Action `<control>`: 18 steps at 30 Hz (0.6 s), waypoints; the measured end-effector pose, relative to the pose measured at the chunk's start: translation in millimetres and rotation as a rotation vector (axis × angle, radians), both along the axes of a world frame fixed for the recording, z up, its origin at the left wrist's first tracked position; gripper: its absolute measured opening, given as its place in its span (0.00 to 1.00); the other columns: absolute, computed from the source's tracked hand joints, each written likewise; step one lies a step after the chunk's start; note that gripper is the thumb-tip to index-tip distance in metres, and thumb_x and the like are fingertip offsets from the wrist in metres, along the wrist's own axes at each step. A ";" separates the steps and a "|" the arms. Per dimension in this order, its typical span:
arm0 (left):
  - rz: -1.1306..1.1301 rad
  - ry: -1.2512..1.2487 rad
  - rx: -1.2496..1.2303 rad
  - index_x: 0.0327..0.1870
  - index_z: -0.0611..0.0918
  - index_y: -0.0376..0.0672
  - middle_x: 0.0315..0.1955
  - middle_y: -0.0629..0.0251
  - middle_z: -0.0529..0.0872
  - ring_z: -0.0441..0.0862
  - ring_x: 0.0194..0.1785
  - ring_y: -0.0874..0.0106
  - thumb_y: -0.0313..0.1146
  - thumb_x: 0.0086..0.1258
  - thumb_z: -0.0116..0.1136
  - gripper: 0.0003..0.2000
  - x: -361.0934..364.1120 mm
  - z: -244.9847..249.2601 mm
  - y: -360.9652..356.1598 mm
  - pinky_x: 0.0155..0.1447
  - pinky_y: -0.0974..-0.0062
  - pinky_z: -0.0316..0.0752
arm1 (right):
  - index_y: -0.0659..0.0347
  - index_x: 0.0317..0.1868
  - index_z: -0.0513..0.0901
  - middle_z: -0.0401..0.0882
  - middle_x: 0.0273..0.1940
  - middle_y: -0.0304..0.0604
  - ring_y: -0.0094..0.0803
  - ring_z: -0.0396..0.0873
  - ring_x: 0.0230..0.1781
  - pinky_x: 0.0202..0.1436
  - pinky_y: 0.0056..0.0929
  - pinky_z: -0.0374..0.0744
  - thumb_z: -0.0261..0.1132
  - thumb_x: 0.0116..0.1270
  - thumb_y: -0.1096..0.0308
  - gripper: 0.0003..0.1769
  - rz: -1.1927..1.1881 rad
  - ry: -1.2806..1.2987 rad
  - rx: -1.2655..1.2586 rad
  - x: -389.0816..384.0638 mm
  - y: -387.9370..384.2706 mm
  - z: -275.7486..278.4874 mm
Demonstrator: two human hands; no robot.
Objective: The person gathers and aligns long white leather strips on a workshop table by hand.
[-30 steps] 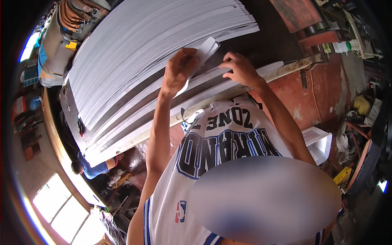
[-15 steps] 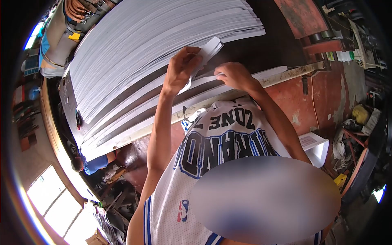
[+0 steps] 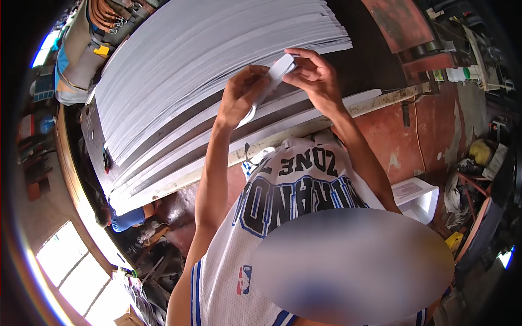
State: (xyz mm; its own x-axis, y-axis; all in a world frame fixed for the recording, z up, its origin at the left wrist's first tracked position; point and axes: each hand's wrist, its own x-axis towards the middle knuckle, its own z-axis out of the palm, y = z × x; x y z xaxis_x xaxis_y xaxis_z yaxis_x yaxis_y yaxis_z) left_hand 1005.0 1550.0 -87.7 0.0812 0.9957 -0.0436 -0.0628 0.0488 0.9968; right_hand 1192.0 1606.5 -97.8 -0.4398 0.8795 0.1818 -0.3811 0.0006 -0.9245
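Observation:
My left hand (image 3: 243, 93) is closed around a small bundle of white strips (image 3: 281, 66) whose rounded ends point up and away from me. My right hand (image 3: 316, 79) pinches the far end of the same bundle between thumb and fingers. Below the left hand the strips bend and hang down. Beyond my hands, many long white strips (image 3: 217, 60) lie side by side across a dark tabletop (image 3: 375, 54). A few separate strips (image 3: 179, 144) lie nearer me, along the table's front edge.
Brown braided belts (image 3: 103, 13) hang at the upper left. A person in a blue shirt (image 3: 129, 218) is low beyond the table's left end. A white plastic container (image 3: 421, 200) stands at my right, near the red wall (image 3: 389, 141).
My right hand has moved up from a strip near the table's front edge to the end of the bundle. My left hand stays in nearly the same place, still holding the bundle.

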 end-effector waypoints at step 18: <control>0.042 0.390 0.145 0.53 0.81 0.33 0.42 0.57 0.88 0.86 0.46 0.69 0.28 0.63 0.68 0.17 -18.0 10.8 2.5 0.53 0.72 0.79 | 0.63 0.54 0.80 0.81 0.45 0.41 0.20 0.81 0.38 0.42 0.18 0.84 0.71 0.59 0.79 0.21 -0.206 0.025 0.204 -34.9 -10.4 9.1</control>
State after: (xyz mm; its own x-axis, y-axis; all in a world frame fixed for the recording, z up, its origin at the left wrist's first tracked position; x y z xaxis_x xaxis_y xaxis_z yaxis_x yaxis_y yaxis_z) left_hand 987.0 1552.5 -76.9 0.0459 0.9959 0.0780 0.3214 -0.0886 0.9428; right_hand 1157.1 1596.1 -88.8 -0.2486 0.8940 0.3729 -0.3759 0.2657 -0.8878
